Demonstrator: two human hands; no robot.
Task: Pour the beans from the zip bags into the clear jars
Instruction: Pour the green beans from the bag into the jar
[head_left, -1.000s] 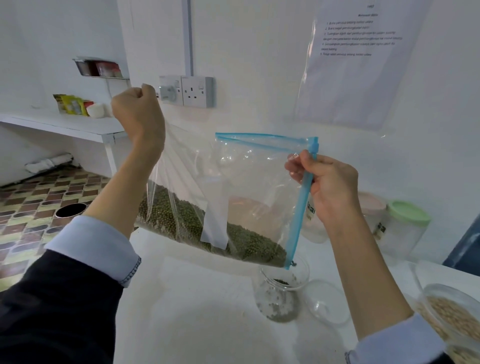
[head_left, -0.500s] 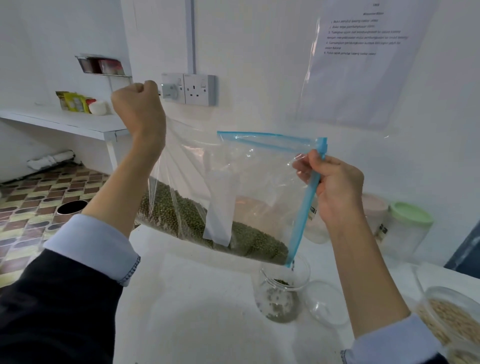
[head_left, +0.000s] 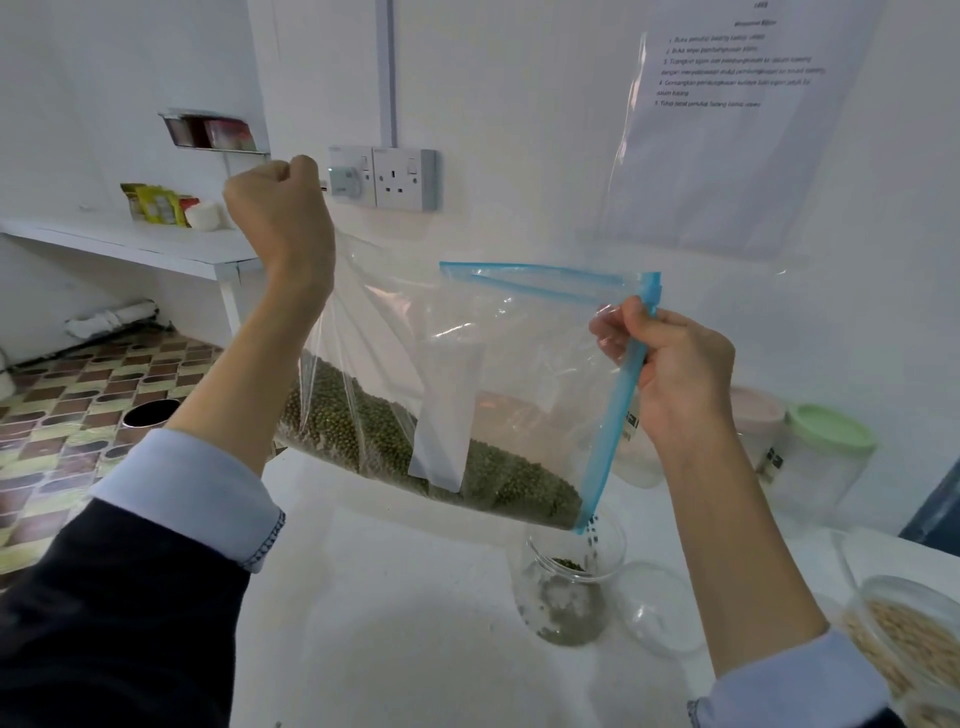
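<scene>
A clear zip bag (head_left: 519, 364) with a blue zip strip hangs tilted above the white table (head_left: 389, 623). Green beans (head_left: 498, 483) lie along its lower edge. My left hand (head_left: 280, 218) grips the bag's bottom corner, raised high. My right hand (head_left: 675, 374) pinches the blue zip edge at the mouth. Beans fall from the bag's lowest corner into an open clear jar (head_left: 571, 587) right below it. The jar holds a shallow layer of green beans.
The jar's clear lid (head_left: 660, 608) lies right of it. A jar of pale beans (head_left: 909, 634) stands at the far right. Pink-lidded (head_left: 758, 410) and green-lidded (head_left: 826, 436) containers stand against the wall. A power socket (head_left: 405, 179) and a taped sheet (head_left: 737, 130) are on the wall.
Both hands have kept their hold while the bag tilted a little more. Beans now drop from its lower corner into the jar.
</scene>
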